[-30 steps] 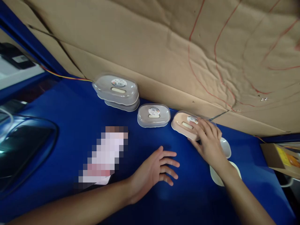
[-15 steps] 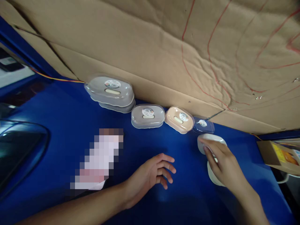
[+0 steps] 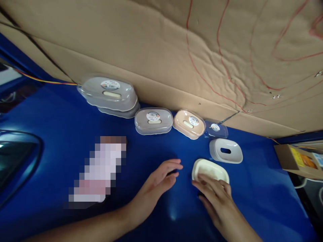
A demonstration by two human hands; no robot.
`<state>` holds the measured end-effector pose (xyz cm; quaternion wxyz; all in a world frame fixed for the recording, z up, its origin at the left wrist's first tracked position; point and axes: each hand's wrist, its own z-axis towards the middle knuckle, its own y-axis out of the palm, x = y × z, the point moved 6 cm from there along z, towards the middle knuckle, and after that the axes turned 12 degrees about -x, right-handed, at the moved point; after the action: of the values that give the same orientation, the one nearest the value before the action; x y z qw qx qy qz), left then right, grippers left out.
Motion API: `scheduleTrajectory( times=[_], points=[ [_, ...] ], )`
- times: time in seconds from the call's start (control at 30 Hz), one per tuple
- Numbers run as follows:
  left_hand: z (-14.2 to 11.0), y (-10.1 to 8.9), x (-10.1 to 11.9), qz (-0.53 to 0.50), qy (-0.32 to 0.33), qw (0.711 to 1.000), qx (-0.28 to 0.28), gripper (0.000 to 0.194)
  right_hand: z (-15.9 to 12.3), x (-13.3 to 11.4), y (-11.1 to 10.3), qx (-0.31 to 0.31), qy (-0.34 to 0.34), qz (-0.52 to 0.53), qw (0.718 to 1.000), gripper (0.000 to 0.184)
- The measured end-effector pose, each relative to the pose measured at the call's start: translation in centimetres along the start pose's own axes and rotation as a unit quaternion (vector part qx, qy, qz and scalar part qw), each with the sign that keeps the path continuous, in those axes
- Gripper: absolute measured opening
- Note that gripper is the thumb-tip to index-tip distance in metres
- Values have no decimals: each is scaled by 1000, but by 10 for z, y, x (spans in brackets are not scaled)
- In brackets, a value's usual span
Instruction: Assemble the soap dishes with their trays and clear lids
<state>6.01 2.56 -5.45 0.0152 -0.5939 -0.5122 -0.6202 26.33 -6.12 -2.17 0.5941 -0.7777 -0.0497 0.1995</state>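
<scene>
At the right, a shallow cream oval dish (image 3: 210,168) lies on the blue tabletop, with a raised rim. My right hand (image 3: 217,198) is closed on its near edge, fingers over the rim and thumb lower down; the hand hides part of the dish. Just behind stands a light grey oval dish (image 3: 236,152) with a dark slot in its middle, apart from my hand. My left hand (image 3: 161,178) hovers left of the cream dish, holding nothing, its fingers stretched and thumb apart.
Along the cardboard wall (image 3: 151,57) stand clear-lidded oval boxes with round labels: a grey stack (image 3: 111,101), a grey box (image 3: 153,126), a peach box (image 3: 185,127) and a dark blue one (image 3: 215,129). A pixelated pale object (image 3: 97,171) lies left; a carton (image 3: 290,159) is right.
My right hand has left the grey dish and come nearer, onto the cream dish, which has shifted left. The grey dish's slot now shows. My left hand's fingers have turned and drawn together.
</scene>
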Motion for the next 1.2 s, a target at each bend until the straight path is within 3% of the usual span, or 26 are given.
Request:
scheduleTrajectory(
  times=[0.1,0.23,0.3,0.4,0.47,0.53,0.63,0.7,0.77,0.87,0.93,1.03,1.2],
  points=[
    [-2,-5,7,-14,27,999,33,42,22,-16,-5,-30,-42,38,998,66],
    [0,-7,10,-89,24,994,66,50,39,-34,-24,41,-103,53,992,59],
    [2,-3,8,-127,-5,991,45,55,45,-48,-31,74,-146,42,986,49],
    [3,9,-1,-196,-76,977,-31,60,50,-73,-37,95,-237,7,967,35],
    [3,11,-4,-232,-101,966,-45,61,52,-76,-44,107,-270,-10,957,32],
    [3,9,-4,-257,-101,961,-17,57,51,-59,-55,124,-243,-22,962,31],
    [5,3,-2,-277,-99,955,40,51,47,4,-68,114,-95,-65,987,36],
    [6,1,0,-281,-98,953,64,48,39,56,-67,83,14,-101,991,39],
    [7,0,2,-281,-99,952,70,48,28,102,-63,85,111,-134,981,54],
    [6,1,1,-277,-104,953,59,48,17,141,-47,61,154,-132,977,57],
    [6,1,0,-272,-107,955,52,48,16,147,-41,60,141,-116,981,51],
    [6,1,-1,-264,-111,957,44,48,20,136,-40,56,102,-75,990,44],
    [7,0,-5,-253,-119,960,32,55,28,78,-52,58,18,20,998,40]
  ],
)
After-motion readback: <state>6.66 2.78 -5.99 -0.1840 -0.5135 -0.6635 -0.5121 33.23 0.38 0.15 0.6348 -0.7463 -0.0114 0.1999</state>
